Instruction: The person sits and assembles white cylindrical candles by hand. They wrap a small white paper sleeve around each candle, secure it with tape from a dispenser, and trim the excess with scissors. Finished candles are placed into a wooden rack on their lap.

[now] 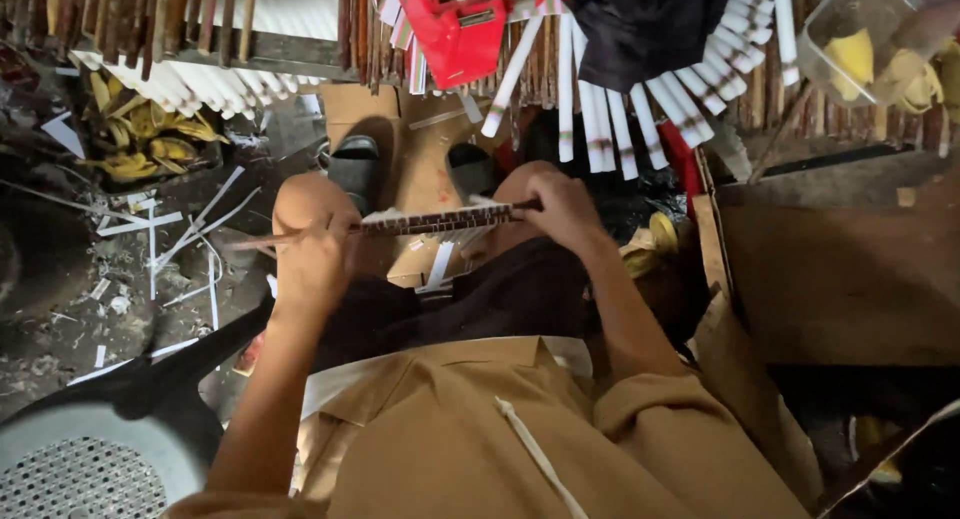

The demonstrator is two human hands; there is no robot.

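Observation:
I sit with my knees up, and both hands hold a long thin brown stick with pale bands, lying level across my knees. My left hand grips its left part, where a bare wooden tip pokes out past the fingers. My right hand is closed on its right end. A white paper strip hangs just under the stick's middle.
A row of white paper tubes and brown sticks fans out ahead, with a red bag and a dark cloth above. Paper scraps litter the floor at left. A cardboard box stands at right, a plastic chair at lower left.

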